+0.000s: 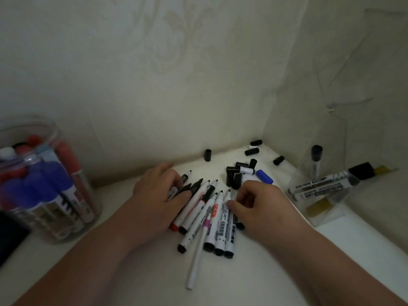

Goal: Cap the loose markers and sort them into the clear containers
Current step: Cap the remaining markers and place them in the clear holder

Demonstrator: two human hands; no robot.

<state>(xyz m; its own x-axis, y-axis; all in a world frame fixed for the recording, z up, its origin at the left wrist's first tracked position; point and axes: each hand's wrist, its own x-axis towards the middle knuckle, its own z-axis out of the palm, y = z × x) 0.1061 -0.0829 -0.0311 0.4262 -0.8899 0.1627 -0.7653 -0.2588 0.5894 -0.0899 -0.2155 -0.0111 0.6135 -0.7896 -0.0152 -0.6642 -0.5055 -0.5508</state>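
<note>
Several uncapped white markers [217,224] lie fanned out on the white table [136,272], tips pointing away from me. My left hand [159,197] lies on the left side of the pile, fingers curled over a black-tipped marker [187,175]. On the right side, my right hand [262,204] has curled fingers, and its thumb and fingertips pinch the top of a white marker [227,214]. Loose black caps [235,175] and a blue cap [265,176] lie just beyond the right hand. A round clear jar [50,133] at the left holds capped blue and red markers.
A clear square container [326,208] leans at the right with black-capped markers in it. Single black caps [207,155] are scattered toward the corner of the walls. A thin white pen [196,259] lies nearest me. A dark object [8,235] sits at the left edge.
</note>
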